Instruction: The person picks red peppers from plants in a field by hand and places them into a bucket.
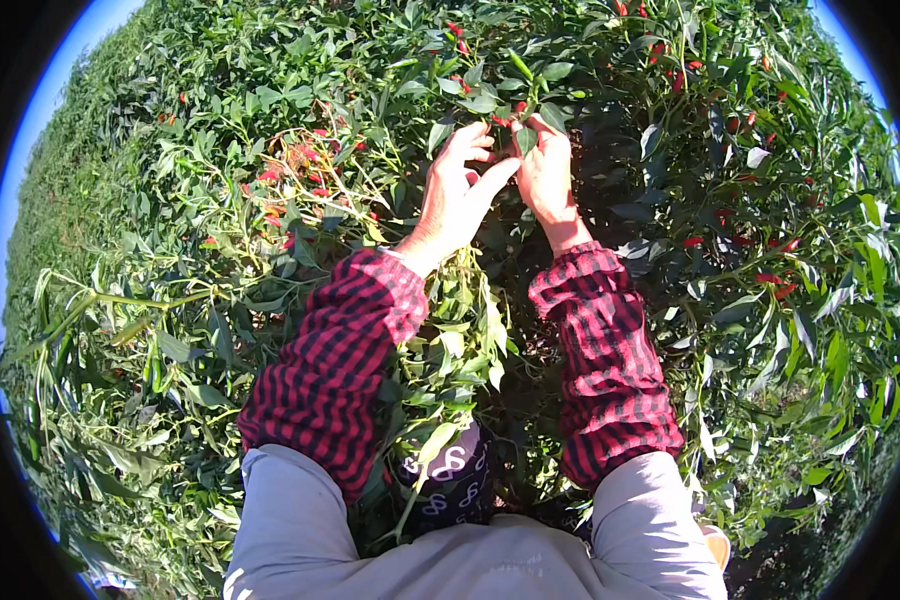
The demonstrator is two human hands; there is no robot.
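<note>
My left hand (457,191) is half curled, with a red chili pepper (471,178) showing between the thumb and the bent fingers. Its thumb points across towards my right hand (547,172). My right fingers close around a leafy chili sprig, where red chili peppers (501,120) hang at the fingertips. A leaf (526,141) partly covers those fingertips, so the exact grip is hidden. Just above them, a green chili pepper (520,64) stands up from the same sprig. More red chili peppers (461,84) grow a little beyond my left fingertips.
Dense chili plants (232,90) surround me. To the left lies a tangle of pale stems with red chili peppers (311,176). A long bent branch (165,304) reaches across the lower left. Leafy stems (457,352) rise between my forearms, over dark patterned fabric (450,480) at my lap.
</note>
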